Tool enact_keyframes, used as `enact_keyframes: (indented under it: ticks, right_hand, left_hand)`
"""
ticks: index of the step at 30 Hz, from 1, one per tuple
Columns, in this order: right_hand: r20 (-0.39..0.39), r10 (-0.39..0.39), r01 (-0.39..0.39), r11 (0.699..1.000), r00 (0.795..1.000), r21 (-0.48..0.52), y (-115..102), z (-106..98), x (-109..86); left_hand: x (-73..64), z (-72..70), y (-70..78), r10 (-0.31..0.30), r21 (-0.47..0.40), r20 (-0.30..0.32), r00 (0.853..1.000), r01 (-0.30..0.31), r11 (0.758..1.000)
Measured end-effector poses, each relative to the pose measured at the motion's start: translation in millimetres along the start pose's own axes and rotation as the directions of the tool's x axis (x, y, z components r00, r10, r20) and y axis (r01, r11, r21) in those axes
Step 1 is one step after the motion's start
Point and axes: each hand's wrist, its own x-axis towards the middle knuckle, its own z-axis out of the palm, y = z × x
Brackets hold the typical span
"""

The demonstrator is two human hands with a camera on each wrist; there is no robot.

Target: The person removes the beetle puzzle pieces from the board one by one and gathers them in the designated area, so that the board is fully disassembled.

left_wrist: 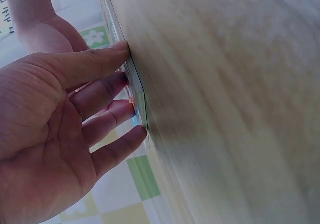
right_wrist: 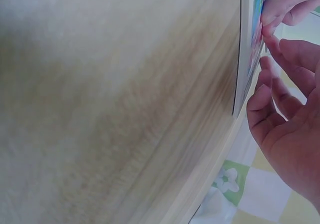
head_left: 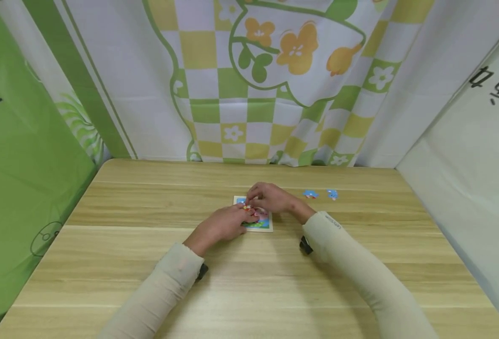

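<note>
A small square picture puzzle board (head_left: pixel 271 227) with a pale wooden rim lies on the table, its colourful picture partly covered by both hands. My left hand (head_left: pixel 228 222) rests on its left part, fingers spread. In the left wrist view the thumb and fingertips of the left hand (left_wrist: pixel 55 114) touch the board (left_wrist: pixel 142 102). From the right, my right hand (head_left: pixel 270 197) reaches over the top of the board, fingertips down at the picture beside the left fingers. The right wrist view has the right hand (right_wrist: pixel 292 129) with loosely bent fingers, index fingertip at the board (right_wrist: pixel 243 59).
Two small blue pieces, one (head_left: pixel 310 194) with some red and another (head_left: pixel 332 194), lie on the wooden table (head_left: pixel 249 292) right of the board, beyond the right forearm. A patterned curtain (head_left: pixel 232 84) hangs behind the table's far edge, with cloth walls at both sides.
</note>
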Motion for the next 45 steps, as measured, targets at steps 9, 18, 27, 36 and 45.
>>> enact_keyframes:
  ticks: [9, 18, 27, 36, 45]
  right_hand:
    - [-0.026, 0.055, -0.053, 0.997, 0.998, 0.061, -5.1, 2.4, 3.2]
    - [-0.097, 0.079, -0.075, 0.996, 0.992, 0.048, -1.1, 3.9, 6.4]
    - [-0.110, 0.106, -0.102, 0.994, 0.988, 0.039, -1.8, 5.6, 11.2]
    - [-0.113, 0.098, -0.097, 0.995, 0.989, 0.010, -5.0, 3.7, 14.6]
    - [-0.107, 0.120, -0.117, 0.993, 0.987, 0.030, -4.3, 1.8, 17.3]
  left_hand:
    - [0.8, -0.8, -0.9, -0.034, -0.019, 0.004, 0.999, 0.034, 0.999]
    - [2.8, -0.2, 1.1, -0.021, -0.010, 0.014, 1.000, 0.021, 1.000]
    - [2.2, 0.2, 1.2, -0.027, 0.006, 0.008, 1.000, 0.027, 1.000]
    - [1.5, -1.0, 2.3, -0.030, 0.007, 0.027, 0.999, 0.030, 1.000]
    - [-0.2, -1.1, 4.3, -0.046, -0.002, 0.026, 0.999, 0.046, 0.999]
